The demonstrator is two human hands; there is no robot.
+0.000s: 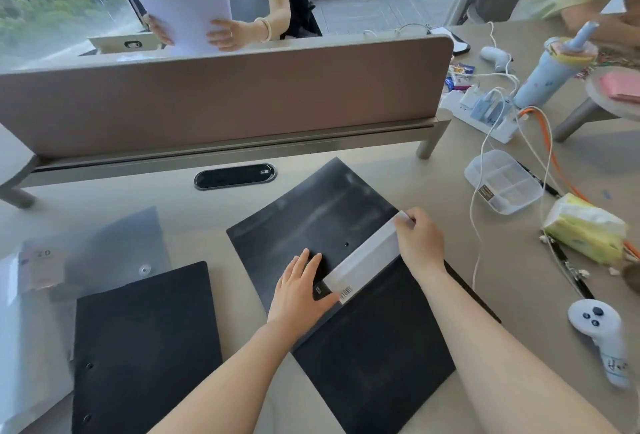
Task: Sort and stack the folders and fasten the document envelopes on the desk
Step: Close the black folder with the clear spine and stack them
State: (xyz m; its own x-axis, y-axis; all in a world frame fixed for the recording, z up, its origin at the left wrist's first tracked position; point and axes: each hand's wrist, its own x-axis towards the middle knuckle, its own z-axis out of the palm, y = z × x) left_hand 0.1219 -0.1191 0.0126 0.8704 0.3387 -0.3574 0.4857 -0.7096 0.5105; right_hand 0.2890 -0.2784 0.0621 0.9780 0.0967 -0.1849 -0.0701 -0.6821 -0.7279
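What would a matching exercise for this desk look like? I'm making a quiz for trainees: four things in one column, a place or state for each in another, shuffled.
Things:
1. open black folder
2. closed black folder
3. clear snap envelope
4. white controller

Places or states:
A. partly under the closed folder, far left
B. lying alone at the right edge of the desk
C. spread flat, both hands on its white spine strip
D. shut, untouched, left of the hands

Pairs: 1-C, 2-D, 3-A, 4-B
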